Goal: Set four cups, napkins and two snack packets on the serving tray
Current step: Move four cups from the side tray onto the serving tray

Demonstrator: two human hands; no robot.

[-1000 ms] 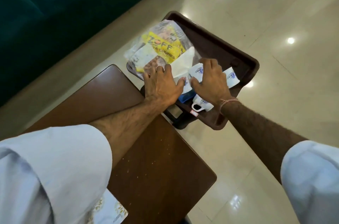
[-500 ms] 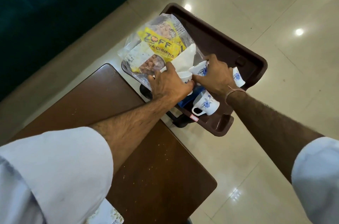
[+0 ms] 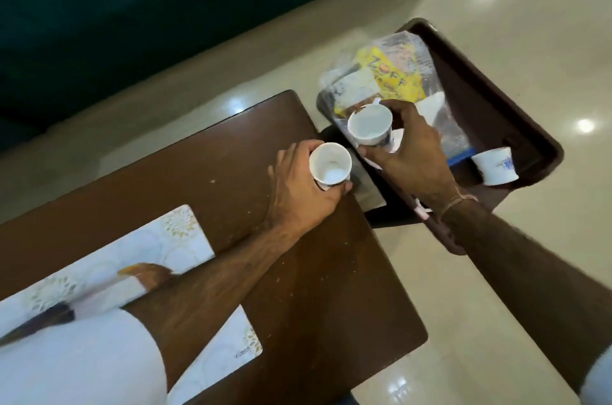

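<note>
Two white cups are in hand at once: the left hand (image 3: 299, 192) wraps one cup (image 3: 330, 165) above the corner of the wooden table (image 3: 231, 179), while the right hand (image 3: 410, 152) clasps a second cup (image 3: 370, 126) at the near edge of the serving tray (image 3: 516, 119). A third cup (image 3: 495, 166) lies tipped on the tray beside a clear snack packet (image 3: 390, 73) with a yellow label (a white napkin (image 3: 432, 108) peeks from beneath it). Setting each cup upright on bare tray floor looks the sound course; the packet crowds the near corner, and the fallen cup wants righting. A patterned placemat (image 3: 109, 259) lies nearer the person.
</note>
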